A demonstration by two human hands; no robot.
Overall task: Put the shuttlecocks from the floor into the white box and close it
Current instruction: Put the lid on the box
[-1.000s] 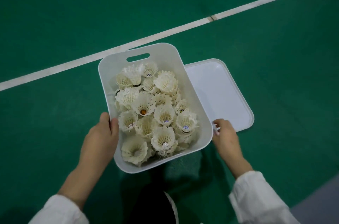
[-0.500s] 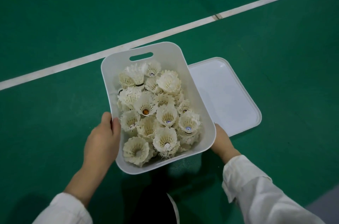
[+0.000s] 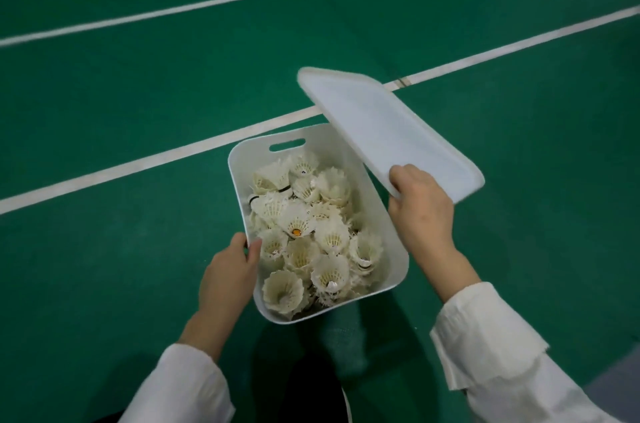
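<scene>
The white box (image 3: 384, 214) stands open on the green floor, filled with several white shuttlecocks (image 3: 311, 235). My left hand (image 3: 230, 279) grips the box's left rim, thumb over the edge. My right hand (image 3: 420, 204) holds the flat white lid (image 3: 374, 121) by its near edge. The lid is lifted off the floor and tilted, hanging over the box's right side and far corner. No loose shuttlecock shows on the floor.
Green court floor (image 3: 138, 93) with two white lines (image 3: 138, 163) running diagonally behind the box. A dark shoe (image 3: 311, 388) sits at the bottom centre, just before the box. A grey strip (image 3: 620, 384) lies at the bottom right corner.
My right hand took hold of the lid, which lay flat on the floor right of the box, and raised it above the box's right side. The left hand stays on the rim.
</scene>
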